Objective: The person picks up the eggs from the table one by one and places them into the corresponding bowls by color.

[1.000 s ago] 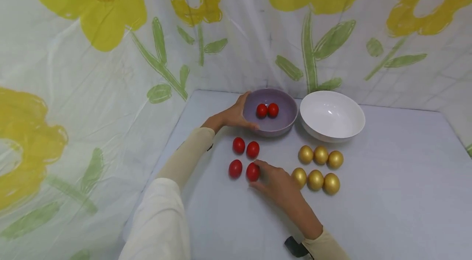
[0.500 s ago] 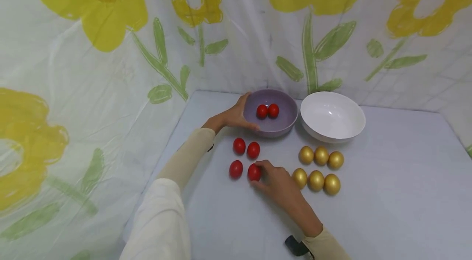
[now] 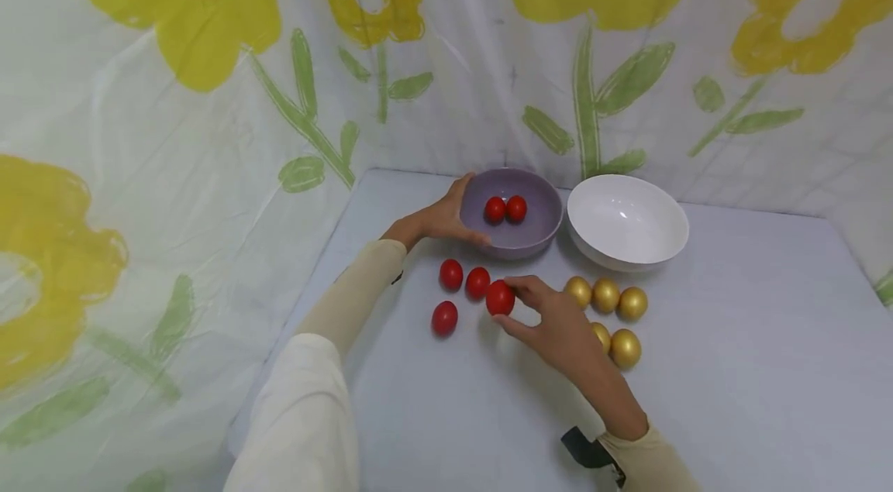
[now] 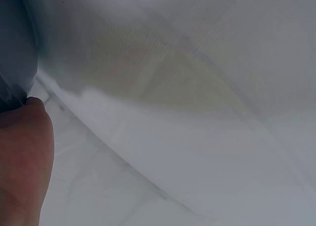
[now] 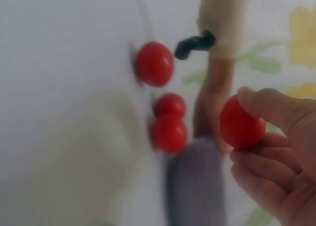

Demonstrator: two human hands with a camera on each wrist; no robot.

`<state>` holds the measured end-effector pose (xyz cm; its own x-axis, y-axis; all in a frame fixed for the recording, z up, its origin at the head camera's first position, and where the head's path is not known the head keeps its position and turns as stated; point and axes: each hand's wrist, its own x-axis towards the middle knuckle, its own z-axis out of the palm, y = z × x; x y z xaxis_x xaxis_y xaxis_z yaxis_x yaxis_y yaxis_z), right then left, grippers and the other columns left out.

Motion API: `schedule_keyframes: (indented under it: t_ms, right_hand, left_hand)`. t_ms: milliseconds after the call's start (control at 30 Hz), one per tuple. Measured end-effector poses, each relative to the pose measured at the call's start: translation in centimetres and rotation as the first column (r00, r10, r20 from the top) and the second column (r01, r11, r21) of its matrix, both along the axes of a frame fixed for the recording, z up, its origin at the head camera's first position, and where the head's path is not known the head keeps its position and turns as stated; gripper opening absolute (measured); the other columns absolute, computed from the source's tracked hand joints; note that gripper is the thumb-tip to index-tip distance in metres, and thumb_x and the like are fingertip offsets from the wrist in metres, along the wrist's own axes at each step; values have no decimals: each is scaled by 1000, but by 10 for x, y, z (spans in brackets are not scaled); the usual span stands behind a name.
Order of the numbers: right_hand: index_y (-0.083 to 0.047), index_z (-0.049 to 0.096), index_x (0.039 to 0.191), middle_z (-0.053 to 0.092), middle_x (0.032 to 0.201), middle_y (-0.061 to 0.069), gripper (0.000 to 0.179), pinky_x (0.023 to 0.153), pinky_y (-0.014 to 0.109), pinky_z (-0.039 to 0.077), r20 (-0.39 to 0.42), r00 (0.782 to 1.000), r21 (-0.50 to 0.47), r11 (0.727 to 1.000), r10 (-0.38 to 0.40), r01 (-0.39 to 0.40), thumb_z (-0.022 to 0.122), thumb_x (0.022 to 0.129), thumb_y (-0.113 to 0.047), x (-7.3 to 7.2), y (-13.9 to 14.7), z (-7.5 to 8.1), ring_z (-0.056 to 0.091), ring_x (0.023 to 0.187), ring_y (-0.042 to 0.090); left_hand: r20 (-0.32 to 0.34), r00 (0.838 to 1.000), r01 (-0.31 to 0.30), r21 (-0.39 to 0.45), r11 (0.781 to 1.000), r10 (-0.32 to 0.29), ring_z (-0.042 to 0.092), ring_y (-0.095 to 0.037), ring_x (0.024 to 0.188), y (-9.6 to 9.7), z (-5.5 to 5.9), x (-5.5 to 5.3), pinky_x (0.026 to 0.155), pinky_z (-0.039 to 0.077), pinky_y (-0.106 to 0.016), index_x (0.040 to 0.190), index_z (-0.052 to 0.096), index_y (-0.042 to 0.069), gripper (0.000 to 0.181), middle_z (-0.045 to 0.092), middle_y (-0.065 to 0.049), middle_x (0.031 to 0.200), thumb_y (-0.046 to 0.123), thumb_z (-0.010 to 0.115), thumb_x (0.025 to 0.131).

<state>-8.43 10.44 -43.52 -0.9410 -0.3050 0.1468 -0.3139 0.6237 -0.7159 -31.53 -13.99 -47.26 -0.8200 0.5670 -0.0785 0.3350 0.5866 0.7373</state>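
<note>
Between thumb and fingers my right hand (image 3: 568,329) pinches a red egg (image 3: 500,298), held above the table in the head view. The right wrist view shows this red egg (image 5: 242,121) at the fingertips. At the back, my left hand (image 3: 446,215) grips the left side of a purple bowl (image 3: 533,236), thumb in front and fingers behind. Two red eggs (image 3: 516,208) lie inside that bowl. Left of the held egg, three more red eggs (image 3: 444,318) rest on the table. The left wrist view catches only part of the hand (image 4: 24,152) against the bowl's dark side.
A white bowl (image 3: 628,222) stands right of the purple one, with nothing inside. Several gold eggs (image 3: 625,349) sit in two rows in front of it, partly covered by the right hand. A flowered sheet (image 3: 474,50) hangs behind and left of the table (image 3: 753,337).
My right hand has picked the red egg up from the front row and moved it up and to the right. The left hand stays at the purple bowl.
</note>
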Motion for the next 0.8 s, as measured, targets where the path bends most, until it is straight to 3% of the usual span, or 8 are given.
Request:
schedule_keyframes:
  t_ms: [100,200,333,467,533,633,800]
  right_hand:
    - [-18,61,143,71,137,7,61,91,44,61,-16,1000,35,999,-20,20,86,91,-39,-12,10,18,71,122,31]
    - [-15,62,143,72,135,11,60,90,48,61,-89,995,73,996,-39,45,85,92,-37,-28,24,36,72,117,34]
    - [-8,65,137,74,129,17,54,92,54,59,-249,967,65,995,-55,73,87,91,-26,-55,43,58,73,110,40]
    - [-8,67,133,75,126,17,49,90,53,58,-334,940,50,994,-76,98,87,91,-23,-82,57,72,72,111,41]
    - [-7,68,132,75,125,18,47,90,53,57,-342,937,65,993,-72,100,87,91,-22,-92,61,76,72,112,42]
    - [-6,67,132,75,124,17,46,91,53,56,-309,950,109,990,-52,90,86,92,-20,-105,64,78,71,113,39]
    - [-4,63,134,75,114,16,47,87,53,56,-218,976,246,968,10,45,83,94,-19,-132,60,73,70,99,35]
  left_hand:
    - [-4,1000,7,13,1000,-7,31,-24,148,-2,0,0,118,40,-49,169,-2,16,143,20,-5,167,58,93,71]
    - [-16,1000,25,26,999,-24,32,-23,147,-2,-1,-1,117,42,-47,169,-1,14,142,21,-5,166,56,94,72]
    - [-13,999,32,31,999,-31,31,-21,148,-2,-1,-1,117,41,-45,169,-2,15,141,20,-4,167,55,93,73]
    - [9,1000,19,48,999,-19,28,-23,150,-2,1,1,119,38,-47,169,-4,13,142,15,-5,170,51,94,74]
    - [16,1000,19,55,998,-20,28,-23,151,-2,1,2,119,39,-47,169,-5,12,142,14,-5,171,49,95,74]
    - [2,1000,24,46,999,-24,28,-23,150,-1,0,2,118,40,-45,169,-5,12,141,13,-5,171,49,94,75]
    - [-13,999,31,47,998,-30,29,-23,150,-2,-5,2,117,41,-45,169,-4,11,140,15,-6,170,47,95,76]
